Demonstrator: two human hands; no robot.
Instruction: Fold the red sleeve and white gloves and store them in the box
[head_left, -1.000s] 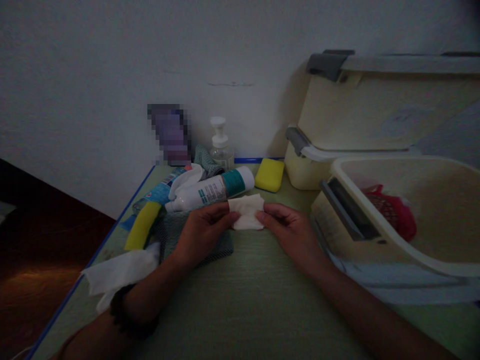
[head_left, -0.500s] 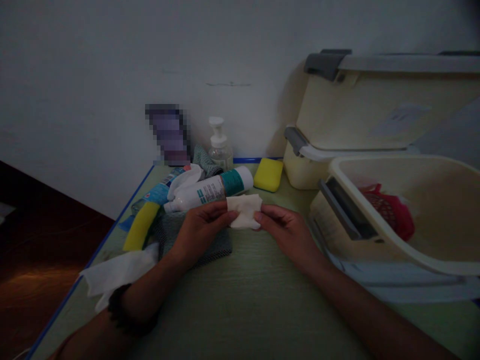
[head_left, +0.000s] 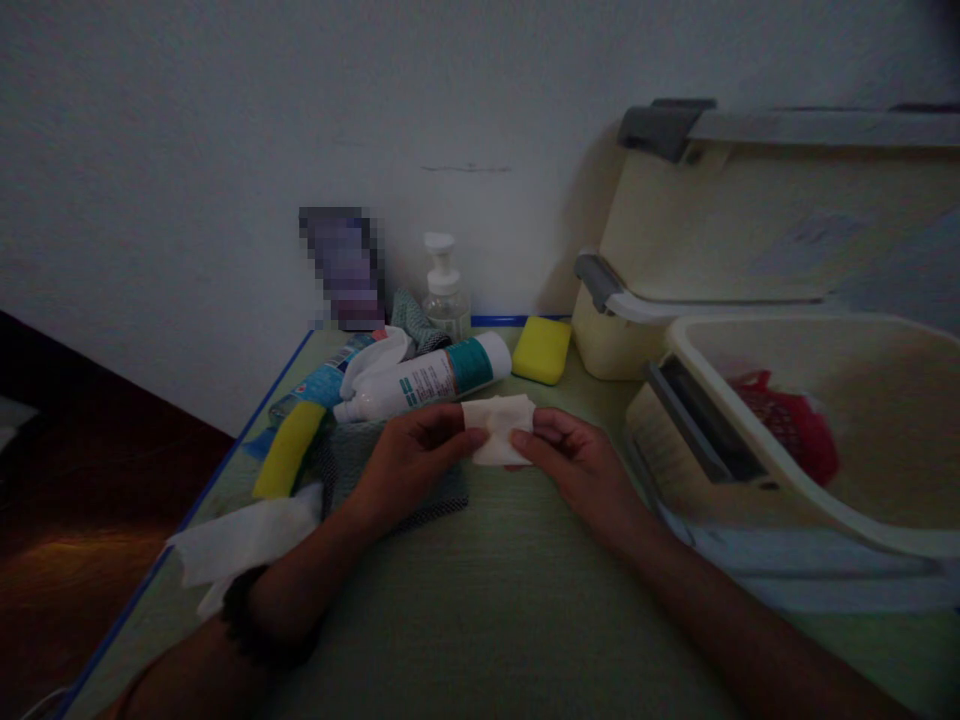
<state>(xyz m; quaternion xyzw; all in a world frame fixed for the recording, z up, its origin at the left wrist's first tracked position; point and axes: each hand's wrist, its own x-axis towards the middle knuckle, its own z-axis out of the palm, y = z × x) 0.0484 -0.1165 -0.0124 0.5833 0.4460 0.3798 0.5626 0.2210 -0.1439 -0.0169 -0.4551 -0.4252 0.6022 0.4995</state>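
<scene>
Between my two hands is a small folded white tissue (head_left: 501, 428), held up above the green tabletop. My left hand (head_left: 411, 455) pinches its left side with the thumb on the near face. On the right edge, my right hand (head_left: 574, 450) pinches it in the same way, thumb in front. Just behind the tissue lies a white bottle with a teal band (head_left: 435, 378), on its side. A grey cloth (head_left: 442, 490) lies partly hidden beneath my left hand.
A yellow sponge (head_left: 541, 350) sits at the back, another yellow sponge (head_left: 289, 450) at left near white paper (head_left: 240, 540). Behind stand a pump bottle (head_left: 442, 290) and a blurred phone (head_left: 345, 265). At right, a cream bin (head_left: 750, 510) holds a red mesh item (head_left: 795, 430).
The tissue stays pinched in both hands and looks slightly wider, my thumbs a little farther inward on it. The whole view has shifted slightly.
</scene>
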